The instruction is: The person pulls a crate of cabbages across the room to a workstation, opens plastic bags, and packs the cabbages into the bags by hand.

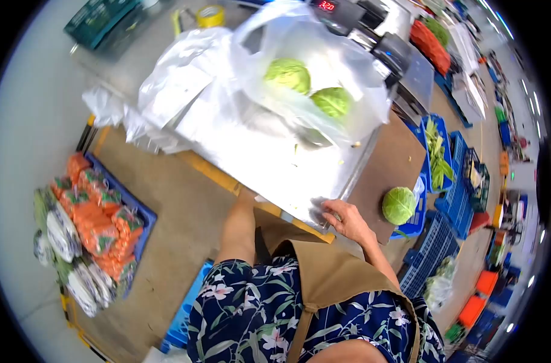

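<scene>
- Right hand [342, 218]: positioned at the near right corner of the metal tabletop [245, 154], fingers curled loosely inward; whether they pinch anything cannot be determined.
- Left arm: bare and reaching toward the near edge of the tabletop; its hand cannot be made out, so its state cannot be told.
- Brown board [378, 172]: adjoins the right side of the tabletop, bearing one loose cabbage [399, 206] to the right of the right hand.
- Leaf scraps [341, 161]: small pieces scattered on the tabletop between the right hand and the bag.
- Clear plastic bag [257, 78]: spread open on the far part of the tabletop, with two green cabbages [287, 75] visible in it, well apart from the right hand.
- White plastic sheeting [175, 75]: crumpled to the left of the bag.
- Red digital display [327, 6]: lit beyond the bag, on a dark housing.
- Yellow tape roll [210, 16]: beyond the sheeting.
- Blue crate [448, 151]: right of the board, containing leafy greens [436, 154].
- Orange bagged goods [94, 224]: stacked at left on a blue pallet [143, 221].
</scene>
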Demonstrator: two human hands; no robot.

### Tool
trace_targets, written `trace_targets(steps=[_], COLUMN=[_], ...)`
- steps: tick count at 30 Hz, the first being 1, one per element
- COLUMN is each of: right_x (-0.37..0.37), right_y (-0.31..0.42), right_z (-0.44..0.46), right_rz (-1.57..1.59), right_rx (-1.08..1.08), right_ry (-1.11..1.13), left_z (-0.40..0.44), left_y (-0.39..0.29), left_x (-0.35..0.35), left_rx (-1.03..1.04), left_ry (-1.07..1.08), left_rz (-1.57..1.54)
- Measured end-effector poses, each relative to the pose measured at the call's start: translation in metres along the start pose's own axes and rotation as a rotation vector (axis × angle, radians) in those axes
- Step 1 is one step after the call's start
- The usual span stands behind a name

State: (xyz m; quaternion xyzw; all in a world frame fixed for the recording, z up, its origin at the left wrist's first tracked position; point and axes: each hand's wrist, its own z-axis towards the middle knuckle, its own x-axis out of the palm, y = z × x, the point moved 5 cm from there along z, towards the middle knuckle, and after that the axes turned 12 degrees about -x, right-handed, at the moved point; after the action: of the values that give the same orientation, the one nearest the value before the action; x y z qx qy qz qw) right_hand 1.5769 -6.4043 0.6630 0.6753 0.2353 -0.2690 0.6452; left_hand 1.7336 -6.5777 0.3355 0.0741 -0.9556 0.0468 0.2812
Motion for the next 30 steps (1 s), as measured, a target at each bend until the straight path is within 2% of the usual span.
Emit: trace_targets(steps=[11,20,27,30], right_x=[-0.033,-0.042,-0.043,-0.031], right_y=[-0.047,-0.061,-0.054,-0.053], right_z=[-0.083,-0.084,-0.057,-0.044], right_rz=[-0.048,-0.084,-0.007,0.008], right_rx=[0.020,0.058,-0.104,-0.219], right_ry=[-0.135,-0.100,-0.173,-0.137], left_z=[0.004,-0.016,-0.093,-0.172], left_y=[0.027,0.048,0.027,0.005], left_x=[0.013,-0.008,-0.142,-0.196], left_rx=[0.065,0.093,0.332,0.571], left_ry=[0.010,0.008,-0.230,-0.485], left_rz=[0.152,0.154,-0.274,-0.142])
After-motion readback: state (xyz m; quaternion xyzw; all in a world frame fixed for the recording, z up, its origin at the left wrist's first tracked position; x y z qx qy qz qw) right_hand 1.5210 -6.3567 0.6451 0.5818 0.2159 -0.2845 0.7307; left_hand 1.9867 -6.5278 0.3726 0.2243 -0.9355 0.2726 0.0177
